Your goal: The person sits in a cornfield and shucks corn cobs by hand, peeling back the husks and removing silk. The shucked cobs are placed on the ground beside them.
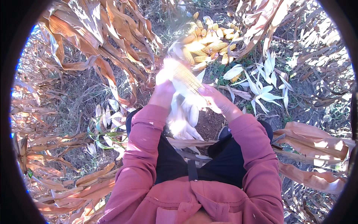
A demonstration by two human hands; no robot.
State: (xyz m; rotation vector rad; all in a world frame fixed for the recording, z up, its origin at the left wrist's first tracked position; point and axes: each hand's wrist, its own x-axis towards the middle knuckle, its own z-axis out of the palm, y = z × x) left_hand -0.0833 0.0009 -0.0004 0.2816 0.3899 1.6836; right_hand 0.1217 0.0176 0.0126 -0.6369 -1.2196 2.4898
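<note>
Between my two hands lies an ear of corn [188,78] with its yellow kernels bared, tilted with one end up to the left. My left hand [165,84] holds its upper left end; strong glare hides those fingers. At the lower right end, my right hand [214,98] grips the ear, the thumb on the kernels. Pale husk hangs below the ear. Beyond my hands, a pile of husked corn ears [209,44] rests on the ground. More pale corn husks [181,123] lie between my knees.
Loose opened husks [261,91] are scattered at the right, near an ear partly covered by husk [235,74]. Dry corn leaves [109,36] stand tall at the upper left. Other dry leaves [316,142] reach in from the right. Bare soil [208,124] shows before my legs.
</note>
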